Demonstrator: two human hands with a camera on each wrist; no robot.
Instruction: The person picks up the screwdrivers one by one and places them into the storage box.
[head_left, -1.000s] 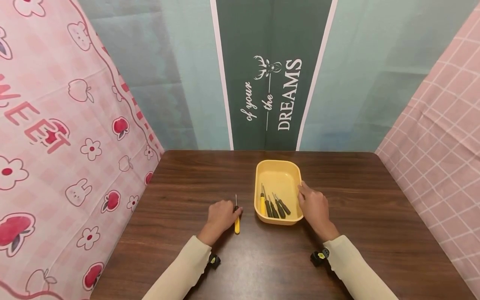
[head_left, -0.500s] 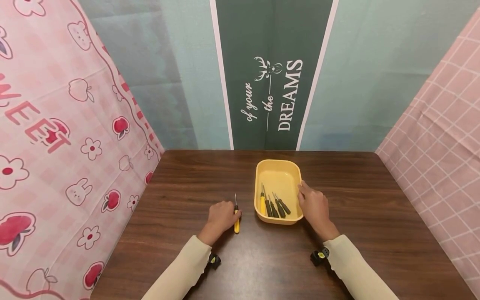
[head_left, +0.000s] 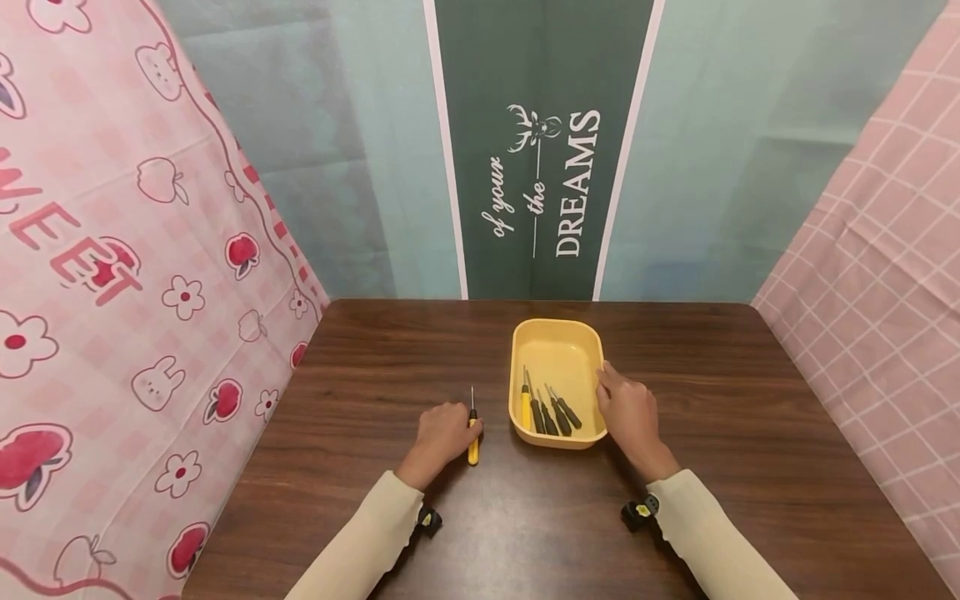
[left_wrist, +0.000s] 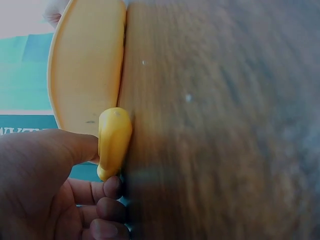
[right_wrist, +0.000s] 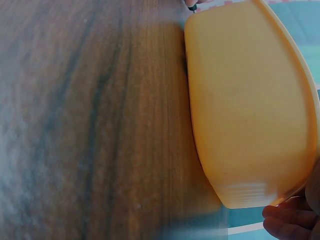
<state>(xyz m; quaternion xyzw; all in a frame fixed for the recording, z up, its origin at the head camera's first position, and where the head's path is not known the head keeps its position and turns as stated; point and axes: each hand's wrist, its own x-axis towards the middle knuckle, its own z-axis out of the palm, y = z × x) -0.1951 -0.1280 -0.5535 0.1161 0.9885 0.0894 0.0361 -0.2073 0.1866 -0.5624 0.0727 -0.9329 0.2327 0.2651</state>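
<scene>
Left of the tray, my left hand [head_left: 444, 433] pinches a screwdriver [head_left: 473, 450] with a yellow and black handle, its thin shaft pointing away from me. In the left wrist view the thumb and curled fingers hold the yellow handle [left_wrist: 115, 140] at the table surface. My right hand [head_left: 630, 415] grips the right wall of a yellow plastic tray [head_left: 566, 333]; the right wrist view shows its fingers [right_wrist: 287, 222] at the tray's far end. Inside the tray lie several screwdrivers, one yellow-handled [head_left: 525, 410] and the others dark-handled [head_left: 563, 416], side by side toward the near left.
The dark wood-grain table [head_left: 360, 367] reaches back to a green-and-teal curtain [head_left: 540, 275]. A pink printed cloth [head_left: 187, 383] hangs along the left side, a pink checked cloth [head_left: 862, 275] along the right. Dark wrist devices [head_left: 429, 522] sit at both sleeves.
Almost nothing differs. Both hands, the tray and the held screwdriver stay in place, while the curtain lettering shifts very slightly.
</scene>
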